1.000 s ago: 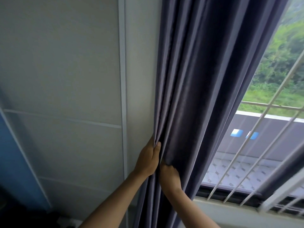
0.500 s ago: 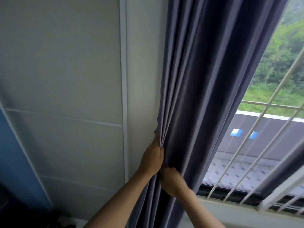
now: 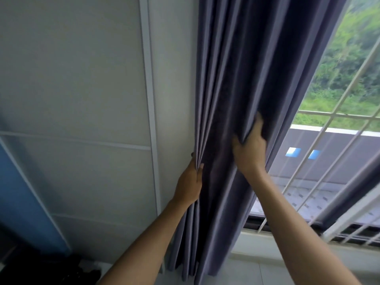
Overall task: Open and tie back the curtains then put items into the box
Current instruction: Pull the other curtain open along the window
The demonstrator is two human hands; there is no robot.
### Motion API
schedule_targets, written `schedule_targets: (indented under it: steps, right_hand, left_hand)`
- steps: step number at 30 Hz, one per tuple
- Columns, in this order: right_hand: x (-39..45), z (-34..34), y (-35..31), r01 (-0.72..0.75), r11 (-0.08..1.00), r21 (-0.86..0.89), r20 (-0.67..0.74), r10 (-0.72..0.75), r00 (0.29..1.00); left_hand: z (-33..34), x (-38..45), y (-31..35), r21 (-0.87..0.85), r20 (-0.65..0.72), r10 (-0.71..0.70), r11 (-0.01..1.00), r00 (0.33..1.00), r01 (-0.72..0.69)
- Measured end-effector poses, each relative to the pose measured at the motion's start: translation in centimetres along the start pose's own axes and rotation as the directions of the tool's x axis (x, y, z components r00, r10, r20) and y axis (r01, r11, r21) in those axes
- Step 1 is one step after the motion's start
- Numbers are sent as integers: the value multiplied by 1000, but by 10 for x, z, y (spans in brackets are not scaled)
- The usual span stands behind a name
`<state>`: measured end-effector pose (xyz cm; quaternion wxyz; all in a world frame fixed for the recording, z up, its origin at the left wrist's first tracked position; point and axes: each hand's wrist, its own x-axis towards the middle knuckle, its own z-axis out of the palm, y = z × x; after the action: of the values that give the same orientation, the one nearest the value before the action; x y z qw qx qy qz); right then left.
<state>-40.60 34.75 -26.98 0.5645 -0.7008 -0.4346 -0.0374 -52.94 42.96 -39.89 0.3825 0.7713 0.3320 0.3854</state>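
I see the grey-purple curtain [image 3: 236, 99] hanging with its long axis running top to bottom, its folds gathered between the pale panelled wall [image 3: 82, 89] on the left and the barred window [image 3: 339, 140] on the right. My left hand [image 3: 190, 185] pinches the curtain's left edge folds between thumb and fingers. My right hand [image 3: 249, 148], higher and to the right, curls its fingers round a bunch of folds. Green trees show beyond the bars, and a white sill [image 3: 257, 243] runs below the window.
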Motion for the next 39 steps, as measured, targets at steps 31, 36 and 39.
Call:
schedule_targets:
  steps: [31,36,39]
  right_hand:
    - [-157,90,105,175,776,-606,639,344,687]
    - [-151,74,92,130,848,-513,760,379,528]
    - [-117,44,62,109,931,-347,571,117,813]
  left_hand:
    - [16,-13,14,44,62,79,996,995,-82]
    - [16,-10,11,27,3,17,999,1000,-17]
    - [10,-4,3,-9,28,0,1000,1000,0]
